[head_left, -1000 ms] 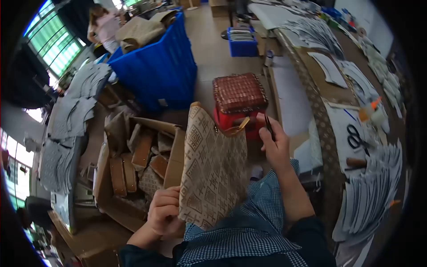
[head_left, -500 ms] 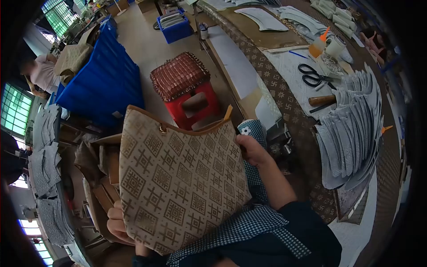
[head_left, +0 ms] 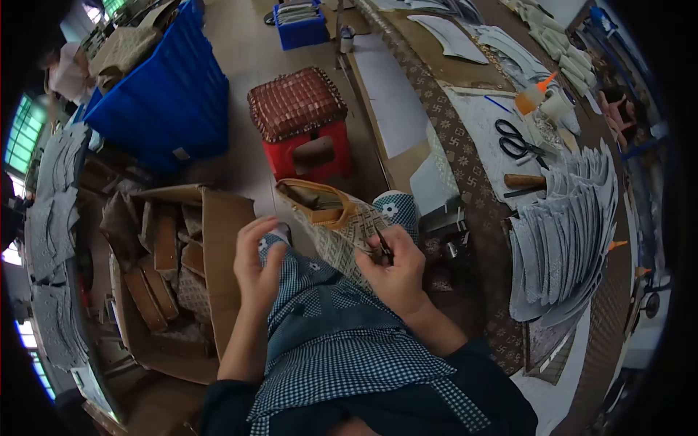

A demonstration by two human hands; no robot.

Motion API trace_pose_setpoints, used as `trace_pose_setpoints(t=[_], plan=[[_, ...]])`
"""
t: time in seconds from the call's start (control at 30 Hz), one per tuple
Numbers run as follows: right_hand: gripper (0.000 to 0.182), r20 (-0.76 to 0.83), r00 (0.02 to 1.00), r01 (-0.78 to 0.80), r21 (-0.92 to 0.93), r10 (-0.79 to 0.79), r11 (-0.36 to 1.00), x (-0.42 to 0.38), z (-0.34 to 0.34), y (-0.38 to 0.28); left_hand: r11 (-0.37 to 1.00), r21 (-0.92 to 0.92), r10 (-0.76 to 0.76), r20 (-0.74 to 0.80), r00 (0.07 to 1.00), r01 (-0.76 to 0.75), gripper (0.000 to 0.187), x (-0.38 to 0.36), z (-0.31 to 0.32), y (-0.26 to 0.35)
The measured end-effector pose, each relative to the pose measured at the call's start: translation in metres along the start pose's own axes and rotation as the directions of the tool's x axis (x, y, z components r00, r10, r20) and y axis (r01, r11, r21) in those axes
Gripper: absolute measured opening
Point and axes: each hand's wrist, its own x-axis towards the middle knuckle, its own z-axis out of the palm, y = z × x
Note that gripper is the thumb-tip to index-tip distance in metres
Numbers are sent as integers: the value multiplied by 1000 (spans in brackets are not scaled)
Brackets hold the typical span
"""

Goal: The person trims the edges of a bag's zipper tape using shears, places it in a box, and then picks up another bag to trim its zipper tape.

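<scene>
A beige patterned bag (head_left: 331, 243) with a brown trimmed opening lies tilted over my lap, its opening towards the red stool. My right hand (head_left: 392, 269) is closed at the bag's right side, around a small dark tool (head_left: 383, 245) with a thin tip. My left hand (head_left: 258, 258) is raised to the left of the bag, fingers apart, touching nothing. Beneath both hands is a checked apron (head_left: 327, 341).
A cardboard box (head_left: 229, 261) of bag pieces stands left, a blue crate (head_left: 167, 109) behind it. Ahead is a red stool (head_left: 309, 149). The right-hand table bears scissors (head_left: 515, 139), a glue bottle (head_left: 529, 98) and stacked grey pieces (head_left: 556, 251). A person (head_left: 69, 73) is far left.
My left hand has let go of the bag and risen, now open. The bag has tipped down and turned, showing its opening. The dark tool now shows in my right hand.
</scene>
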Motion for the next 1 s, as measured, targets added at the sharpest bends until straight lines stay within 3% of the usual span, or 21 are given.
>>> trace_pose_setpoints(t=[0.1, 0.13, 0.23, 0.27, 0.33, 0.37, 0.43, 0.47, 0.57, 0.7, 0.73, 0.83, 0.87, 0.93, 1.0], plan=[[23, 91, 996, -14, -15, 16, 1000, -13, 9, -12, 997, -42, 76, 228, 971, -68, 36, 13, 31, 32], [23, 112, 993, -24, -5, 24, 1000, -17, 10, -13, 991, -99, -51, 342, 939, 90, 38, 12, 32, 31], [21, 125, 992, -30, 49, 24, 998, -22, 13, -3, 982, -139, -64, 384, 921, 126, 37, 9, 38, 28], [20, 137, 991, -23, 75, 13, 997, -24, 12, -1, 958, -203, -109, 395, 912, 202, 37, 8, 37, 25], [16, 277, 956, -182, 316, 94, 931, -22, 0, 2, 882, -324, -189, 422, 887, 342, 37, 5, 30, 19], [13, 277, 961, -146, 418, 28, 896, -18, -1, 10, 863, -337, -208, 444, 872, 377, 34, 7, 23, 18], [16, 192, 981, -84, 441, -2, 894, -2, -5, 10, 849, -384, -148, 489, 859, 364, 33, 13, 12, 14], [20, 219, 966, -219, 437, 133, 872, 3, -11, 6, 840, -407, -117, 510, 852, 359, 33, 15, 9, 14], [23, 362, 916, -322, 413, 171, 852, 9, -18, 10, 842, -408, -116, 503, 857, 353, 36, 15, 7, 22], [36, 339, 941, -92, 327, -26, 940, 12, -2, 5, 804, -409, -233, 453, 861, 433, 42, 2, 10, 22], [45, 409, 911, -195, 318, 52, 928, 12, -3, 3, 810, -444, -199, 408, 891, 384, 44, 1, 15, 26], [50, 570, 818, -368, 408, 81, 836, 27, -6, -5, 822, -397, -190, 485, 854, 408, 39, -4, 15, 32], [52, 684, 728, -420, 403, 38, 813, 36, -11, 6, 830, -376, -176, 525, 833, 412, 34, -2, 13, 32], [48, 755, 654, -491, 376, 47, 786, 51, -10, 6, 845, -334, -148, 602, 784, 417, 25, 4, 6, 36], [38, 827, 560, -587, 345, 59, 732, 64, -13, 5, 802, -343, -260, 538, 802, 490, 16, 10, 10, 46]])
